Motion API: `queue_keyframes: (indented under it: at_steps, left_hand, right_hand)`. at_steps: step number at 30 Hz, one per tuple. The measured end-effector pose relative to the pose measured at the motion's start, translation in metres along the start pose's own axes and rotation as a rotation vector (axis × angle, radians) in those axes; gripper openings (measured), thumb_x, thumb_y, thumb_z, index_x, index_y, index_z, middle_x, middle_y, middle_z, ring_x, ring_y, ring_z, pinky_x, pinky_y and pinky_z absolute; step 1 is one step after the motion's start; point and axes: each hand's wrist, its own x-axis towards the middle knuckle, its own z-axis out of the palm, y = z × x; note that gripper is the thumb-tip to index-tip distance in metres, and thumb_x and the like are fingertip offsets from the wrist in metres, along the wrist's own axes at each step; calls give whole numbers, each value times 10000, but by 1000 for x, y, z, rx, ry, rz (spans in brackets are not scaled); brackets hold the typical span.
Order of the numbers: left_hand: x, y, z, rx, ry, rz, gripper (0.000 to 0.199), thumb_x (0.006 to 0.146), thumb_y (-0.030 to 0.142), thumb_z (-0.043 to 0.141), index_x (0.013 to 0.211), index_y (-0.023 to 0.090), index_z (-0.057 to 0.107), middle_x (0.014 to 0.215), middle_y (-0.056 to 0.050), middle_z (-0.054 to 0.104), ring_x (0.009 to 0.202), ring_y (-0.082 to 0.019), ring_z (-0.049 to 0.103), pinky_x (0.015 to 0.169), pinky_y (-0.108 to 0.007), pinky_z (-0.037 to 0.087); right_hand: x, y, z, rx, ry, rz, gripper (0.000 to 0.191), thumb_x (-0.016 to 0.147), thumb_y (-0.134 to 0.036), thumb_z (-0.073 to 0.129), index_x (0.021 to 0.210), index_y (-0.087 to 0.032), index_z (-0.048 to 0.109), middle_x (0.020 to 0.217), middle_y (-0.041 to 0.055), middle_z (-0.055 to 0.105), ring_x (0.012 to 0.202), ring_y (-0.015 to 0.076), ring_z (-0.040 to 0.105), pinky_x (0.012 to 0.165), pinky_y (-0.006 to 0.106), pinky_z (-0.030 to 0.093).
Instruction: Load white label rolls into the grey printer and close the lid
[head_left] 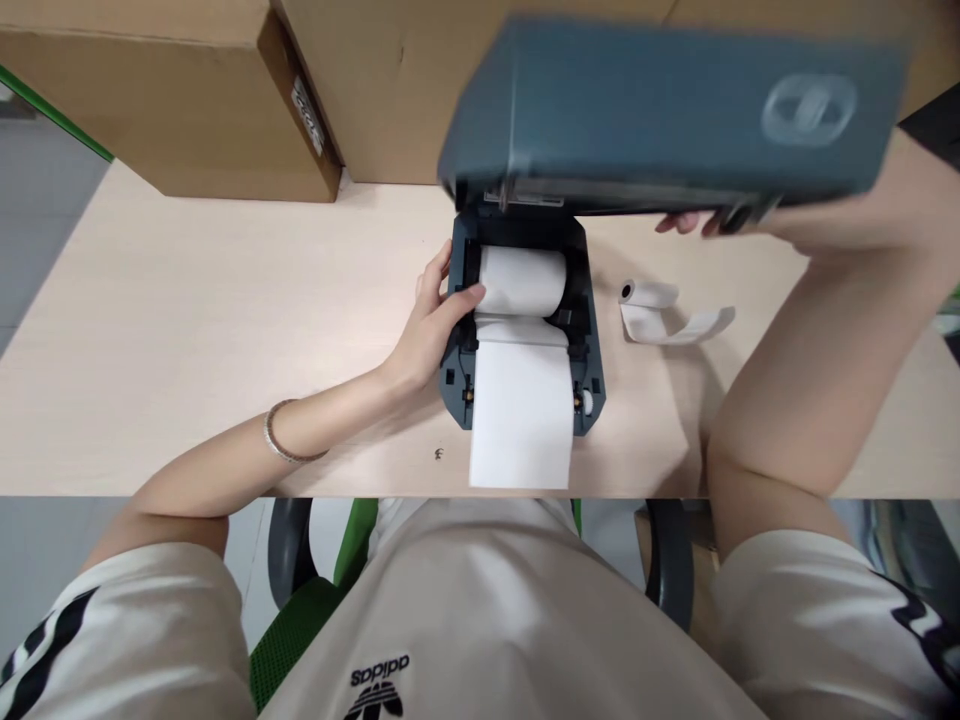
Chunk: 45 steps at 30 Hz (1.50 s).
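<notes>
A dark blue-grey label printer (589, 345) stands on the table, its large lid (675, 110) raised. Inside lies a white paper roll (523, 281), and a paper strip (520, 415) runs out over the printer's front towards the table edge. My left hand (439, 320) grips the printer's left side, thumb reaching over the rim beside the roll. Behind the lid is my right hand (686, 222), mostly hidden; only fingertips show under the lid's lower edge, holding it up.
On the table (187, 350), right of the printer, lies a small paper roll (651, 293) with a curled loose end. Cardboard boxes (172, 110) line the back. A green chair (300, 620) and its armrests show below the front edge.
</notes>
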Motion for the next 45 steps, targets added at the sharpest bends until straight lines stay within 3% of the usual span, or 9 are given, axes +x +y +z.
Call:
queue_keyframes:
  at_steps: [3, 6, 13, 17, 24, 28, 33, 39, 45]
  left_hand:
    - [9, -21, -17, 13, -74, 7, 937, 936, 526, 938, 1770, 502, 513, 1951, -7, 498, 1791, -448, 511, 1444, -601, 549]
    - [15, -32, -29, 54, -103, 37, 959, 919, 495, 941, 1775, 500, 509, 1919, -27, 527, 1702, -440, 590, 1393, -595, 586]
    - [16, -38, -33, 123, -51, 115, 918, 916, 456, 873, 1787, 478, 581, 1844, -41, 591, 1620, -413, 646, 1308, -551, 631]
    - [14, -38, -32, 167, -33, 156, 893, 934, 446, 836, 1795, 447, 597, 1817, -61, 606, 1599, -409, 651, 1280, -544, 637]
    - [16, -42, -35, 196, -53, 194, 911, 936, 421, 793, 1812, 445, 546, 1818, -61, 586, 1554, -395, 669, 1289, -553, 628]
    - [18, -43, -35, 209, -65, 222, 925, 937, 416, 769, 1823, 428, 503, 1830, -65, 561, 1541, -398, 670, 1329, -574, 605]
    - [20, -43, -36, 241, -51, 220, 911, 908, 410, 747, 1792, 379, 528, 1803, -82, 588, 1544, -399, 646, 1327, -571, 600]
    - [20, -43, -35, 265, -45, 243, 898, 918, 433, 740, 1786, 373, 518, 1790, -95, 593, 1576, -407, 621, 1307, -566, 601]
    - [21, -46, -37, 232, -107, 239, 922, 975, 516, 766, 1830, 387, 446, 1836, -101, 529, 1556, -404, 637, 1336, -582, 585]
  right_hand:
    - [18, 16, 21, 329, 283, -160, 856, 718, -1059, 956, 1138, -342, 750, 994, 16, 778, 875, 220, 759, 843, 421, 677]
    - [37, 23, 43, 384, 419, -184, 880, 834, -1063, 891, 1321, -338, 780, 1014, 3, 800, 835, 203, 814, 656, 338, 575]
    - [53, 14, 74, 331, 568, -45, 700, 1009, -974, 760, 1052, -282, 658, 972, 13, 770, 884, 223, 862, 716, 353, 599]
    - [52, 21, 78, 175, 561, 23, 740, 1141, -850, 679, 790, -264, 393, 769, 13, 552, 848, 232, 841, 657, 332, 450]
    - [24, -26, 63, -423, 432, 244, 467, 1179, -451, 640, 769, -230, 659, 746, 95, 687, 905, 315, 746, 970, 482, 535]
    - [11, -50, 72, -464, 196, 12, 293, 1086, -483, 787, 1205, -221, 840, 1236, 161, 858, 1189, 383, 799, 1048, 500, 579]
    - [21, -37, 109, -557, -77, -271, 654, 1065, -465, 769, 1643, -161, 747, 1538, 204, 811, 1419, 455, 750, 1231, 590, 571]
    - [32, -36, 130, -671, -41, -222, 651, 920, -334, 843, 1519, -99, 743, 1471, 229, 807, 1325, 464, 767, 1145, 578, 600]
    - [5, -58, 87, -592, 82, -187, 771, 888, -392, 888, 1610, -237, 666, 1621, 162, 740, 1442, 458, 724, 1202, 591, 636]
